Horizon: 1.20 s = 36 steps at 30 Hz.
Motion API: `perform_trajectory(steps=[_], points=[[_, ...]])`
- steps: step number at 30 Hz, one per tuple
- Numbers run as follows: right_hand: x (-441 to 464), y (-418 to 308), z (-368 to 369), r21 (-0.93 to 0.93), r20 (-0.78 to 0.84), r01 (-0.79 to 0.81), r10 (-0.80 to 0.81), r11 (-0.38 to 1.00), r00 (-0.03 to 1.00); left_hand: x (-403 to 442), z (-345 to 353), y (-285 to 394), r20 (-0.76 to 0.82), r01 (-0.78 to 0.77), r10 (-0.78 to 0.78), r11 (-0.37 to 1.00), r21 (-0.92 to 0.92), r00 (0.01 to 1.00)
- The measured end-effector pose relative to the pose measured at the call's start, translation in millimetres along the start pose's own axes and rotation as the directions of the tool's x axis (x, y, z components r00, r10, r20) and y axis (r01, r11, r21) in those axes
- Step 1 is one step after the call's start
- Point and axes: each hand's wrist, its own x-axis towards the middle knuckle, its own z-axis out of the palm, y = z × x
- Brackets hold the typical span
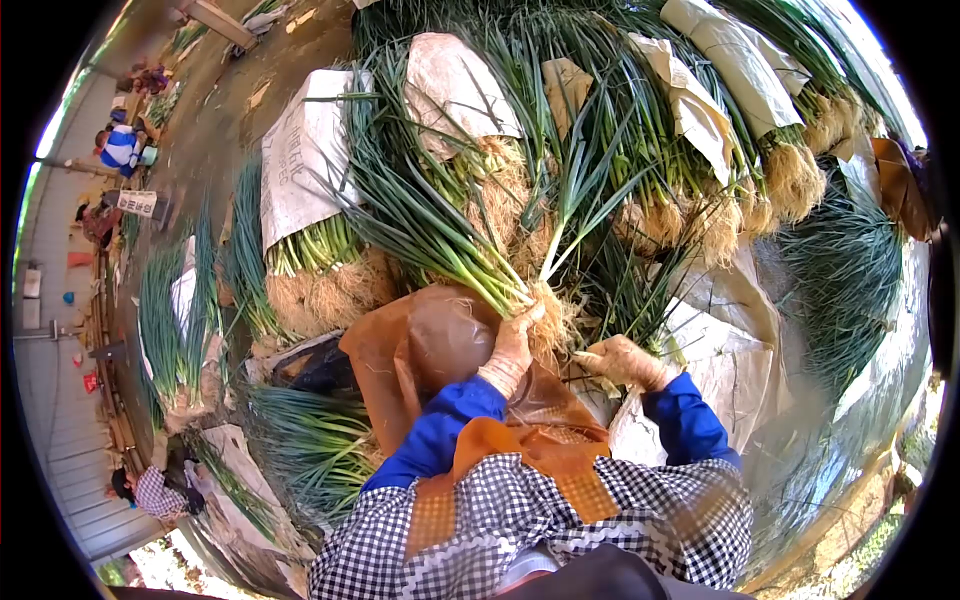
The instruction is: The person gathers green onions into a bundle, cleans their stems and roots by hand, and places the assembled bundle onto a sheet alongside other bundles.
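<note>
The left hand (510,352) was closed around the bunch of green onions (468,262) just above its roots (558,328), over the brown apron (450,330). Most of its leaves slanted up and to the left from that grip, while a few stalks leaned up and to the right. The right hand (622,362), its fingers curled, lay right of the roots, nearer them than the leaf tips; whether it held anything could not be told.

Grey-brown floor (225,130), bundled green onions (325,290) with straw-coloured roots, pale sacking (240,470)
</note>
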Motion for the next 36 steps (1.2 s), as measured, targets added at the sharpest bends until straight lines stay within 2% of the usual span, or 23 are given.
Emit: perform_trajectory(steps=[1,3,4,5,7,9,11,12,13,15,17,20,24,25,27,28,29,30,31,32,33,35,36], points=[[44.5,76.0,6.3,-0.601,0.048,0.141,-0.141,0.787,0.989,-10.5,11.3,5.3,-0.002,0.016,-0.016,1.0,-0.016,1.0],[62.7,104.8,-0.8,-0.436,-0.46,0.035,-0.257,0.899,0.85,-8.3,7.3,-4.4,0.063,-0.068,0.061,0.991,0.119,0.996],[67.5,76.9,-11.6,0.121,-0.444,0.073,-0.012,0.99,0.896,-8.8,9.0,-5.6,0.104,-0.088,0.071,0.982,0.169,0.992],[73.5,39.3,-13.4,0.646,-0.29,0.046,0.188,0.762,0.938,-12.8,8.0,-7.8,0.138,-0.105,0.076,0.97,0.22,0.988],[107.2,22.3,-2.2,0.448,-0.424,0.1,0.112,0.889,0.899,-11.5,-4.3,-16.7,0.154,-0.099,0.052,0.943,0.319,0.987],[145.0,41.9,14.1,0.047,-0.517,0.245,-0.187,0.968,0.835,-11.5,-4.6,-15.3,0.219,-0.17,0.08,0.887,0.429,0.972],[123.1,2.6,12.4,0.041,-0.622,0.077,-0.035,0.996,0.782,-14.7,-3.8,-9.0,0.188,0.019,-0.055,0.982,0.188,0.981],[126.5,15.1,22.9,-0.159,-0.718,0.175,-0.235,0.972,0.655,-17.6,-6.3,-2.9,0.204,0.147,-0.156,0.987,0.058,0.967],[127.4,22.2,28.7,-0.07,-0.766,0.216,-0.191,0.974,0.613,-17.5,-8.0,2.0,0.235,0.273,-0.25,0.959,-0.071,0.939],[121.8,39.0,44.9,0.17,-0.654,0.285,-0.109,0.943,0.749,-12.4,-8.8,-1.7,0.166,0.251,-0.215,0.937,-0.243,0.962],[83.2,6.6,46.0,0.381,-0.671,0.459,-0.102,0.803,0.734,-17.0,-1.0,-0.9,0.14,0.231,-0.196,0.923,-0.309,0.971],[84.7,11.0,67.4,0.029,-0.858,0.569,-0.271,0.822,0.436,-12.0,-3.1,-9.6,0.09,0.203,-0.183,0.914,-0.352,0.979],[68.6,17.5,86.7,-0.006,-0.921,0.42,-0.169,0.908,0.352,-7.1,4.8,-11.4,0.016,0.108,-0.111,0.919,-0.379,0.994],[52.3,4.0,85.9,0.343,-0.883,0.551,0.061,0.76,0.465,-5.5,4.1,-4.4,0.013,0.107,-0.111,0.919,-0.38,0.994],[18.3,12.9,73.3,0.329,-0.901,0.512,0.103,0.794,0.421,0.4,2.4,20.3,-0.087,0.132,-0.189,0.887,-0.443,0.978],[2.8,38.4,65.6,0.443,-0.829,0.392,0.202,0.806,0.521,8.9,-9.9,18.4,-0.122,0.096,-0.165,0.894,-0.437,0.979],[-9.1,67.6,54.4,0.541,-0.744,0.27,0.305,0.796,0.594,10.3,-18.8,16.4,0.09,0.133,-0.103,0.879,-0.457,0.991],[-15.9,97.1,41.5,0.15,-0.752,-0.085,0.17,0.985,0.637,2.7,-9.8,22.4,0.133,0.156,-0.108,0.888,-0.432,0.985],[-21.7,123.4,33.7,-0.312,-0.691,-0.388,0.073,0.867,0.72,-8.5,0.8,27.4,0.171,0.177,-0.115,0.894,-0.411,0.979],[-19.8,120.5,20.8,-0.409,-0.444,-0.591,0.415,0.695,0.795,-12.1,1.9,27.3,0.218,0.229,-0.149,0.883,-0.41,0.964],[-11.8,114.4,13.2,-0.433,-0.393,-0.651,0.52,0.623,0.759,-9.1,0.5,26.8,0.227,0.236,-0.153,0.883,-0.407,0.962],[30.4,128.2,10.1,-0.432,-0.649,-0.236,-0.118,0.87,0.752,-9.0,-12.6,19.5,0.298,0.256,-0.15,0.898,-0.358,0.943],[35.5,84.1,7.3,-0.193,-0.688,-0.006,-0.131,0.981,0.714,-10.1,-13.7,19.5,0.295,0.325,-0.22,0.867,-0.377,0.93]])
